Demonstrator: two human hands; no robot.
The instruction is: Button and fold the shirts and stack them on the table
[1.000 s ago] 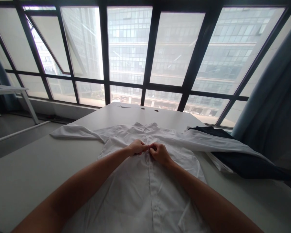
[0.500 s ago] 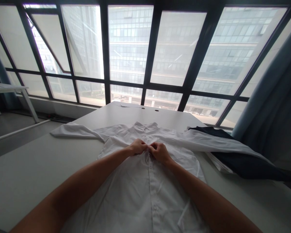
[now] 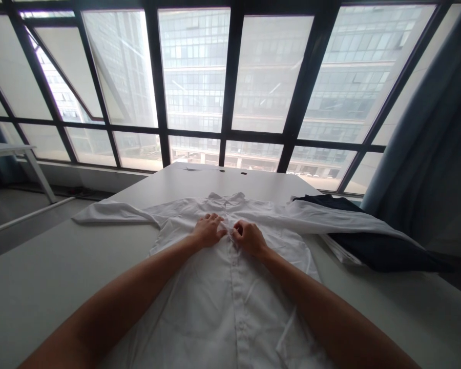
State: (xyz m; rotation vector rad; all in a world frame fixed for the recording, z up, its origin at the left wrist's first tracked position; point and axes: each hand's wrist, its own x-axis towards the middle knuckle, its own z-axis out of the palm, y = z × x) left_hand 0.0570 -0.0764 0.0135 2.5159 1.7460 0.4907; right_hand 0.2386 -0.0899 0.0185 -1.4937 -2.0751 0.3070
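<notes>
A white button-up shirt [image 3: 230,312] lies face up and spread out on a pale table [image 3: 42,277], its collar [image 3: 226,199] at the far side. Its sleeves stretch out sideways: one to the left [image 3: 111,212], the other to the right [image 3: 349,221]. My left hand [image 3: 208,230] rests on the chest beside the placket, fingers apart. My right hand [image 3: 249,239] sits just across the placket, fingers curled into the fabric at its edge. The buttons under my hands are hidden.
A dark navy garment [image 3: 384,252] lies at the table's right side, partly under the right sleeve. Small dark marks [image 3: 244,173] dot the far end of the table. Large windows stand beyond it, a blue curtain hangs right, and another white table stands left.
My left hand has come off the placket and flattened on the shirt, leaving a wider gap between my hands. The whole view has shifted slightly.
</notes>
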